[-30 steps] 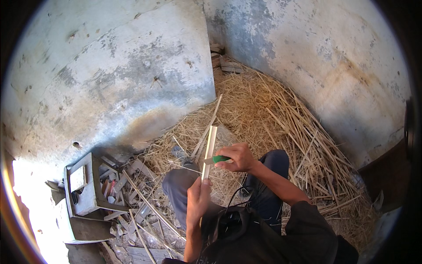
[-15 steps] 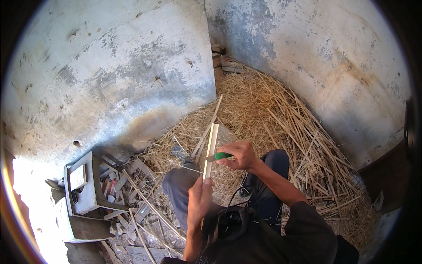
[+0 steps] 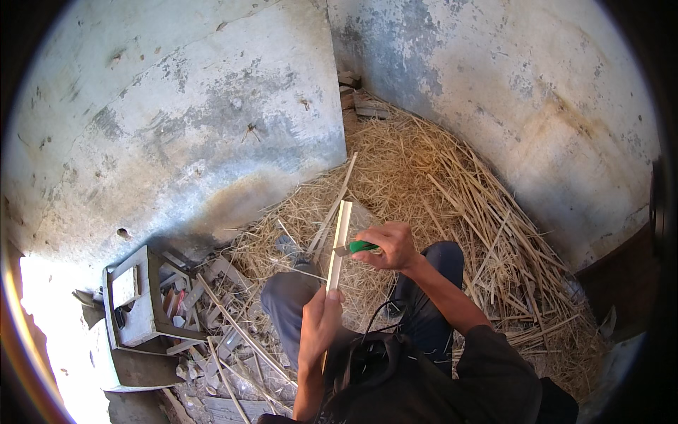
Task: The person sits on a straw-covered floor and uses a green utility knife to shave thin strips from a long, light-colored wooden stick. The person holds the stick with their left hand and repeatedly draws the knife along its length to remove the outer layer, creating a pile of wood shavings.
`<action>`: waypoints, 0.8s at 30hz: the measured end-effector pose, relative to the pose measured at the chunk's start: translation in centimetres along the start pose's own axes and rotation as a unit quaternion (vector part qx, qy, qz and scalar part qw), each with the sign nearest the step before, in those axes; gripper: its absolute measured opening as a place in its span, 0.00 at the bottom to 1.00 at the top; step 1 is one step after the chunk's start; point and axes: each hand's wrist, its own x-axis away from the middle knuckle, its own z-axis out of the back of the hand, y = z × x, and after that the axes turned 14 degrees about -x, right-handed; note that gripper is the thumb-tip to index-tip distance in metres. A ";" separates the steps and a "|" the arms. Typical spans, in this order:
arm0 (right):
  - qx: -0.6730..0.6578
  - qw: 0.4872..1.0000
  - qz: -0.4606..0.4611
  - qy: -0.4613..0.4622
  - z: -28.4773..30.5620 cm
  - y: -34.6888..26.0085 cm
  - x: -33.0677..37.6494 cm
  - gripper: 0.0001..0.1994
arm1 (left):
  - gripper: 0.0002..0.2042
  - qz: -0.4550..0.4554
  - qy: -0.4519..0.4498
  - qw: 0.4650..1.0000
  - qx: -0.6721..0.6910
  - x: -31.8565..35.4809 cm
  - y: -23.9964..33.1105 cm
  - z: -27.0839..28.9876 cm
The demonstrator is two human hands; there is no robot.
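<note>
My left hand [image 3: 321, 325] grips the lower part of a pale split cane strip [image 3: 340, 237] and holds it pointing away from me above my knees. My right hand [image 3: 390, 246] is closed on a green-handled knife [image 3: 359, 247], whose blade touches the strip about halfway up its visible length. I sit on the ground with my knees in dark trousers under both hands.
A big heap of dry straw and cane stalks [image 3: 452, 205] fills the corner between two stained plaster walls [image 3: 176, 120]. On my left a grey stool-like frame [image 3: 138, 297] lies among cut cane scraps [image 3: 226, 332]. A dark bag with cords rests on my lap.
My right hand with the knife has shifted slightly down along the strip toward me. My left hand keeps its grip in the same place.
</note>
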 end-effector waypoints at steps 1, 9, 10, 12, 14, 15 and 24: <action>0.003 1.000 0.004 -0.002 0.0 0.1 0.0 0.21 | 0.15 0.004 -0.001 1.000 0.004 0.1 0.1 0.0; 0.017 1.000 0.009 -0.002 0.6 -0.3 -0.4 0.24 | 0.15 0.013 0.005 1.000 0.005 1.1 -1.1 0.4; 0.032 0.999 -0.010 0.020 0.4 0.7 0.1 0.24 | 0.16 0.013 0.003 1.000 0.000 1.3 -1.0 0.4; 0.061 0.995 -0.050 0.063 0.6 3.3 1.2 0.25 | 0.16 0.012 -0.003 1.000 -0.012 1.9 -0.5 0.5; 0.025 0.948 -0.265 0.172 3.4 5.0 0.1 0.28 | 0.14 0.070 -0.044 0.996 0.040 3.9 -1.5 1.5; 0.026 0.950 -0.245 0.190 4.6 5.4 -0.3 0.28 | 0.14 0.098 -0.064 0.991 0.065 4.6 -1.9 1.9; -0.108 0.985 -0.106 0.086 0.5 0.7 -0.1 0.20 | 0.17 0.049 -0.030 0.998 0.030 3.5 -2.1 1.7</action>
